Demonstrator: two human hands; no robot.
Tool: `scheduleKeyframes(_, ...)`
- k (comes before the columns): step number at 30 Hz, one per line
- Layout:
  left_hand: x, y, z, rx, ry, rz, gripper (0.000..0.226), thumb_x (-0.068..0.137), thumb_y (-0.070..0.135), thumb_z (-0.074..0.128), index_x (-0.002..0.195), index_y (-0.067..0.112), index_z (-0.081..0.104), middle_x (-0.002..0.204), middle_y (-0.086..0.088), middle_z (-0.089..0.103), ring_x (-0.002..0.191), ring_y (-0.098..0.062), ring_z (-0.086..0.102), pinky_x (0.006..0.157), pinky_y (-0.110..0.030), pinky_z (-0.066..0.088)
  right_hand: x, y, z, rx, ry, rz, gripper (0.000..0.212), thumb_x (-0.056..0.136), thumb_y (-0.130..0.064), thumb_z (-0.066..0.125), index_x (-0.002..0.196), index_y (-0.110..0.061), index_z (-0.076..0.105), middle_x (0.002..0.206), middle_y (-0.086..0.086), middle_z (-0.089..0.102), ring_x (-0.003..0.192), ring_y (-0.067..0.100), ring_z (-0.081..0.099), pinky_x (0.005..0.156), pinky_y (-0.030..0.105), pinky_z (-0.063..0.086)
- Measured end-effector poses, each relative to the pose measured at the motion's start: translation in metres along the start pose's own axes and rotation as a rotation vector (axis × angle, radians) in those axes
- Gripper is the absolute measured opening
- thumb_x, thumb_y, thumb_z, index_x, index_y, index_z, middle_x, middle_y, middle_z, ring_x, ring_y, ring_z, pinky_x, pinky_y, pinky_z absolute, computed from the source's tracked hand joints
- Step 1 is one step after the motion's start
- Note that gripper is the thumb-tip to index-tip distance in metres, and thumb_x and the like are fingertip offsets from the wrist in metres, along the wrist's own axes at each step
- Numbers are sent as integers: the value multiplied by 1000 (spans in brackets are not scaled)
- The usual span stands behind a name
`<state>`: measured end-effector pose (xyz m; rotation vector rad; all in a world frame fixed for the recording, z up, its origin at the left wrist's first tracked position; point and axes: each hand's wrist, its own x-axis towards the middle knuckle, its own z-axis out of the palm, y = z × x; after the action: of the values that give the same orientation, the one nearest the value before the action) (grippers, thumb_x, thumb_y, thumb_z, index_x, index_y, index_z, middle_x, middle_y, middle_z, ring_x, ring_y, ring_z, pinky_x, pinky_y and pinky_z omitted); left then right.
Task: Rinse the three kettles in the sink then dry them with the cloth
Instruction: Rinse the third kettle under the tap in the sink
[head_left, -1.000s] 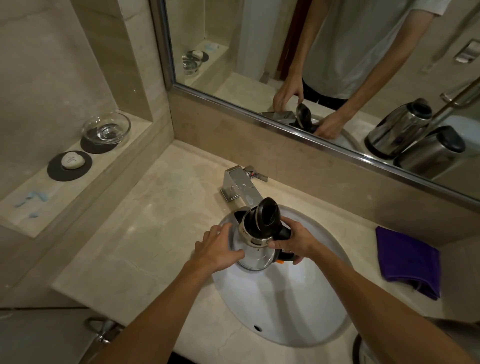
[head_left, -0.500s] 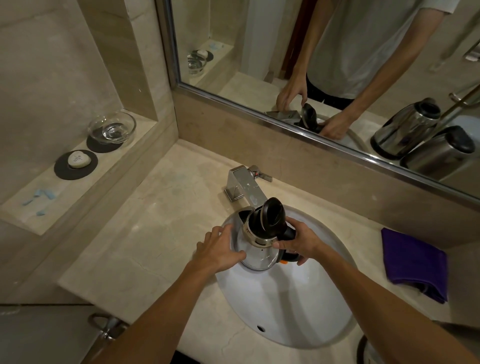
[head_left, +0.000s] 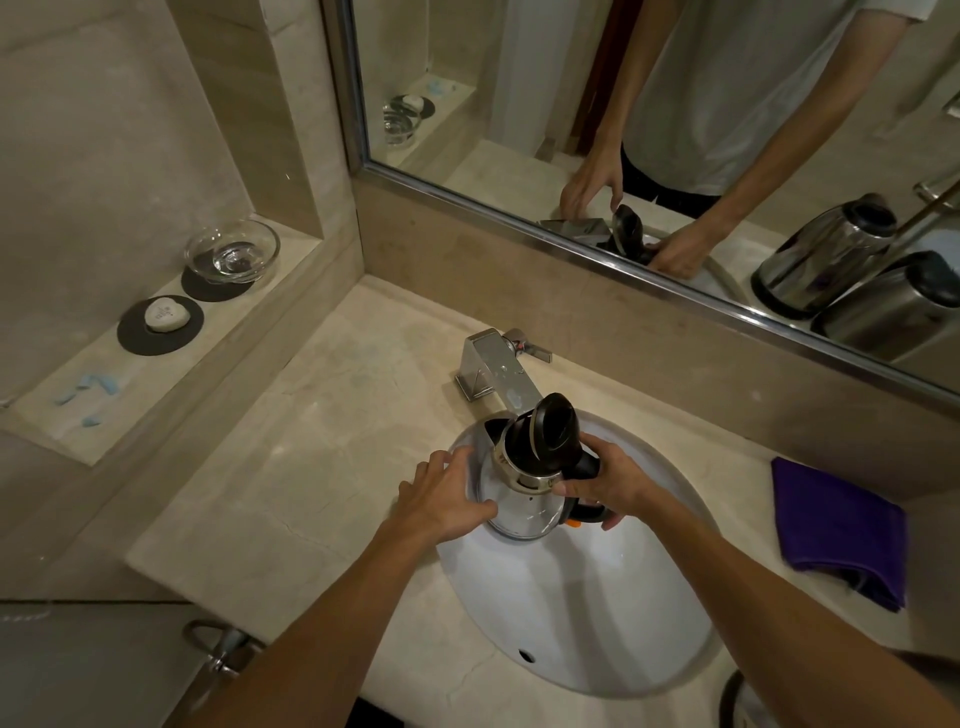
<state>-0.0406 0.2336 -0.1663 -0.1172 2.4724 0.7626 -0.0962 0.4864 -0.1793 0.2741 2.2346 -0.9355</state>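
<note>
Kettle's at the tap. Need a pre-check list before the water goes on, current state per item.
1. Lid open: ok, the lid of the kettle stands flipped up.
2. Grip: ok, the right hand grips the handle, and the left hand rests on the kettle's side.
3. Kettle over the sink: ok, it is held above the basin.
4. Mouth under the faucet: cannot tell, the lid hides the spout tip.
5. Lever free: ok, nothing covers it.
6. Cloth ready: ok, the purple cloth lies on the counter, right of the sink.
</note>
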Motion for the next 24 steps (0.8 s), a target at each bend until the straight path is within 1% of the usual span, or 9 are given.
scheduleKeyframes(5, 0, -1, 0, 2, -2, -2, 80, 83, 50, 63, 150, 32, 23, 153, -2, 30, 139, -27, 31, 108, -46, 31, 2, 3, -1, 7, -7, -11, 92, 81, -23, 85, 156, -34, 32, 156, 11, 34, 132, 51, 45, 52, 47, 60)
scheduleKeyframes(13, 0, -3, 0, 5, -5, -11, 82, 83, 51, 64, 150, 33, 22, 153, -1, 29, 139, -26, 31, 110, -47, 31, 5, 6, -2, 34, -10, -3, 94, 80, -23, 86, 156, -34, 32, 155, 10, 36, 132, 51, 45, 46, 44, 58)
scheduleKeyframes(18, 1, -1, 0, 4, -2, -3, 80, 82, 49, 64, 150, 31, 23, 153, -2, 29, 138, -27, 31, 108, -46, 31, 8, 4, -2, 31, -2, -3, 96, 78, -23, 88, 156, -33, 34, 154, 10, 38, 132, 51, 46, 48, 48, 59)
scheduleKeyframes(22, 3, 5, 0, 17, 2, 14, 81, 81, 49, 64, 150, 30, 24, 153, -2, 30, 138, -27, 31, 107, -45, 32, 8, 4, -2, 10, -7, -21, 95, 79, -24, 87, 156, -32, 34, 154, 10, 38, 130, 51, 47, 45, 44, 59)
scheduleKeyframes(24, 4, 8, -1, 18, 6, 28, 80, 82, 49, 63, 149, 29, 24, 152, -3, 30, 137, -27, 31, 106, -44, 31, 8, 4, -3, 11, -6, -24, 94, 79, -24, 87, 156, -32, 34, 154, 10, 37, 130, 51, 47, 47, 46, 59)
